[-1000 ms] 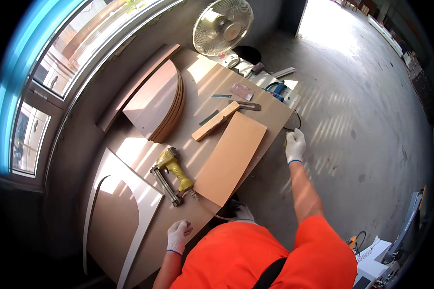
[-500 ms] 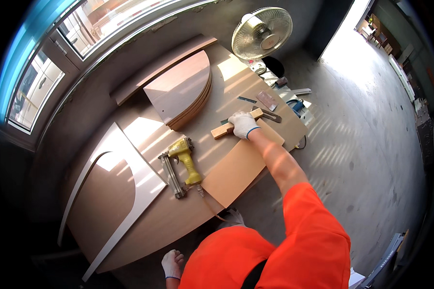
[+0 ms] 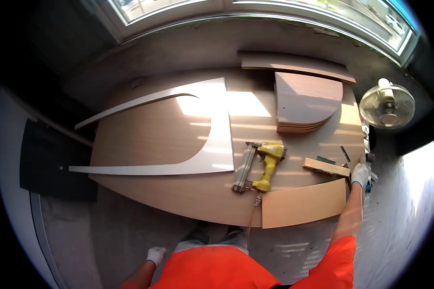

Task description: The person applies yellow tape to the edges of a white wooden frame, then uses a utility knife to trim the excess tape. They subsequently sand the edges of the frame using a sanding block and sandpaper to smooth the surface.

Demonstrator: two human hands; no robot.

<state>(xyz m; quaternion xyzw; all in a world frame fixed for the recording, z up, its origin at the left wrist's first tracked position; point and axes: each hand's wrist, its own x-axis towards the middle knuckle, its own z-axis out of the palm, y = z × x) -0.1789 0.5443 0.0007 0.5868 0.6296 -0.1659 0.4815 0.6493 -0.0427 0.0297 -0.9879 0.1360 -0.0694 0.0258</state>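
Note:
My right hand [image 3: 359, 174], in a white glove, is at the table's right edge, just beyond the end of a long pale wooden block [image 3: 326, 166]. A narrow brownish thing [image 3: 361, 157] shows just past the fingers; whether they grip it I cannot make out. In front of that hand, a tan rectangular board [image 3: 304, 204] lies along the table's near edge. My left hand [image 3: 156, 254], also gloved, hangs low beside my body, loosely closed with nothing visible in it. A yellow nail gun [image 3: 269, 166] rests on the table, its hose trailing over the near edge.
A white curved frame piece [image 3: 220, 144] lies on the left of the large wooden table [image 3: 178, 190]. Stacked rounded panels [image 3: 308, 98] and a long strip [image 3: 299, 66] are at the back. A fan [image 3: 388, 106] stands beyond the right end; a small dark ruler [image 3: 345, 153] lies near the block.
My right hand has let go of the wooden block and moved right to the table's edge. My view has swung left. The left hand remains low by my side.

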